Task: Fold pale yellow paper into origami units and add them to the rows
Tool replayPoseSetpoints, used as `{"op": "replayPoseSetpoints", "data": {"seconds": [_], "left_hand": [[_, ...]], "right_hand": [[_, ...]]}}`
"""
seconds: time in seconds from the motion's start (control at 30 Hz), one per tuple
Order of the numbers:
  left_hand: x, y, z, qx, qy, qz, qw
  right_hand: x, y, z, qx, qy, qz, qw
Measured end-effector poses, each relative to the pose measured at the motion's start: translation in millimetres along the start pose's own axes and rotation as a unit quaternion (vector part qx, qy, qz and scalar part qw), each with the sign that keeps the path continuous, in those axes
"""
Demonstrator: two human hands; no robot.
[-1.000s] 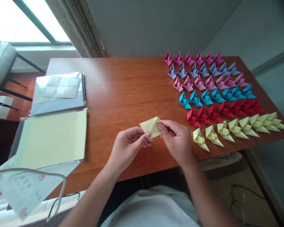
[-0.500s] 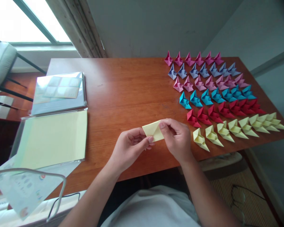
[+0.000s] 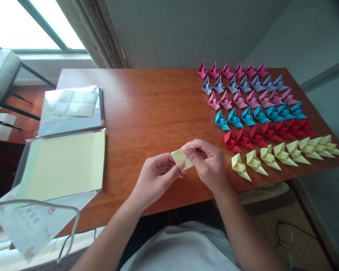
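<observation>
Between my hands, above the front part of the table, is a small folded piece of pale yellow paper (image 3: 187, 162). My left hand (image 3: 158, 176) pinches its lower left part, thumb on top and fingers behind. From the other side my right hand (image 3: 206, 162) grips the upper right, its thumb pressed on the paper's face. The fingertips behind the paper are partly hidden. Closest to my right hand, a row of yellow folded paper pieces (image 3: 267, 160) stands on the table, with a row of red ones (image 3: 257, 136) just beyond.
Further rows of folded pieces, turquoise (image 3: 248, 116), pink (image 3: 239, 99), lilac (image 3: 233, 85) and magenta (image 3: 226, 70), fill the table's right side. On the left lie a pack of yellow paper (image 3: 67, 165) and a clear-wrapped pack (image 3: 70, 126). A curved pale bar (image 3: 45, 203) crosses the lower left.
My right thumb has slid left and inward over the paper, covering more of its upper edge. My left hand keeps its pinch almost in place.
</observation>
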State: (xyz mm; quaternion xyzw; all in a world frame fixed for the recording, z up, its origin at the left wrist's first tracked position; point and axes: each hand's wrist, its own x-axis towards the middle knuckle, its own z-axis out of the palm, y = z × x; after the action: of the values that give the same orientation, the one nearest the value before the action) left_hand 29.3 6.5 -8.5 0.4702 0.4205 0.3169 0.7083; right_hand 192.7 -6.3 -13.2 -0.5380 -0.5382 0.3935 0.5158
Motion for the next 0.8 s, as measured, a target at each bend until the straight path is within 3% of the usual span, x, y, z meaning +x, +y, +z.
{"op": "replayPoseSetpoints", "data": {"seconds": [0.23, 0.4, 0.57, 0.8], "left_hand": [[0, -7, 0.0, 0.058, -0.005, 0.019, 0.998], [1, -10, 1.2, 0.130, -0.026, 0.041, 0.990], [1, -7, 0.7, 0.141, -0.017, 0.063, 0.988], [0, -7, 0.5, 0.107, -0.011, 0.037, 0.994]], "right_hand": [[7, -2, -8, -0.001, -0.060, 0.014, 0.998], [18, -12, -17, -0.091, -0.172, -0.071, 0.978], [20, -17, -14, -0.130, -0.173, -0.108, 0.970], [19, -17, -12, -0.108, -0.149, -0.090, 0.979]]}}
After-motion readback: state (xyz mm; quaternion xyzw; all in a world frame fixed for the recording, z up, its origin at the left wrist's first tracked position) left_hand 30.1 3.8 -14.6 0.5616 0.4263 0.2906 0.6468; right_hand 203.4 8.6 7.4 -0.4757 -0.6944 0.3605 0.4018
